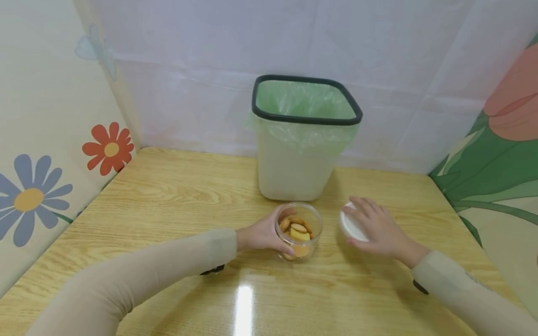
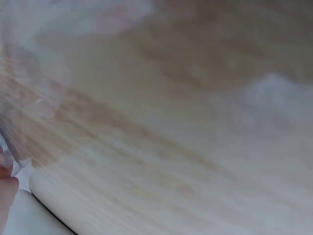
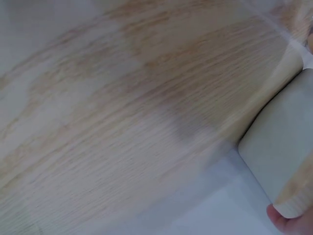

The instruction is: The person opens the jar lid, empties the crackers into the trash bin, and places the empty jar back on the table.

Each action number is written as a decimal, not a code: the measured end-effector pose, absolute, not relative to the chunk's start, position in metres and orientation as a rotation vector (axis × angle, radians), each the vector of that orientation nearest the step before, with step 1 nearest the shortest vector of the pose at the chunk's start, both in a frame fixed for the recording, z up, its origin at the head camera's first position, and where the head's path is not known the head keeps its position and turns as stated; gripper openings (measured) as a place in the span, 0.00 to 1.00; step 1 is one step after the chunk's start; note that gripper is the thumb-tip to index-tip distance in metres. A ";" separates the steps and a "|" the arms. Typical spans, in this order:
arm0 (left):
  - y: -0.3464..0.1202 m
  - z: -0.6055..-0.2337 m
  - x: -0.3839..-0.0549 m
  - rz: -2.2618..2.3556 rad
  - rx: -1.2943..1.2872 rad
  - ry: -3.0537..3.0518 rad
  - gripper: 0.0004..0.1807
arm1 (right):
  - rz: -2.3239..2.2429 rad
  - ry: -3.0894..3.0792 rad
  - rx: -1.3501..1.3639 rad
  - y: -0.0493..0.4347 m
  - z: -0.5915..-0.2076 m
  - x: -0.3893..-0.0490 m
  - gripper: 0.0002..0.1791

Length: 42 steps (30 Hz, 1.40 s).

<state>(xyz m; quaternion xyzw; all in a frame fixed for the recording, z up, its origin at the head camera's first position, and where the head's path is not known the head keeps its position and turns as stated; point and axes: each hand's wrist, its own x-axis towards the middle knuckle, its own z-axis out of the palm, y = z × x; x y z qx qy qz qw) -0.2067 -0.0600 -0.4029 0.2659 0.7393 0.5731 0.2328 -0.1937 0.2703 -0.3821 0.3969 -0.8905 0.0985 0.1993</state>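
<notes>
A clear round jar (image 1: 314,226) stands uncovered on the wooden table, with tan cookies and yellow pieces (image 1: 299,228) inside. My left hand (image 1: 261,234) grips it from the left, thumb in front and fingers around the far side. To the right, my right hand (image 1: 381,232) holds a white round lid (image 1: 351,226), tilted and apart from the jar. The ribbed edge of the lid (image 3: 292,205) and a fingertip show at the lower right of the right wrist view. In the left wrist view only a sliver of hand (image 2: 7,198) appears at the left edge.
Behind the jar stands a pale waste bin (image 1: 294,163) with a black rim (image 1: 308,120) and a green plastic liner (image 1: 302,100). A white sheet (image 1: 201,70) hangs at the back. Flower-patterned panels (image 1: 42,116) flank the wooden table (image 1: 180,196).
</notes>
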 end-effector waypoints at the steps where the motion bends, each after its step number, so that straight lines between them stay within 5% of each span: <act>1: -0.060 -0.402 -0.207 1.565 0.730 2.039 0.61 | 0.275 -2.492 1.113 0.270 -0.383 -0.194 0.40; 42: -0.062 -0.400 -0.206 1.510 0.714 2.085 0.60 | 0.330 -2.851 1.081 0.262 -0.399 -0.195 0.43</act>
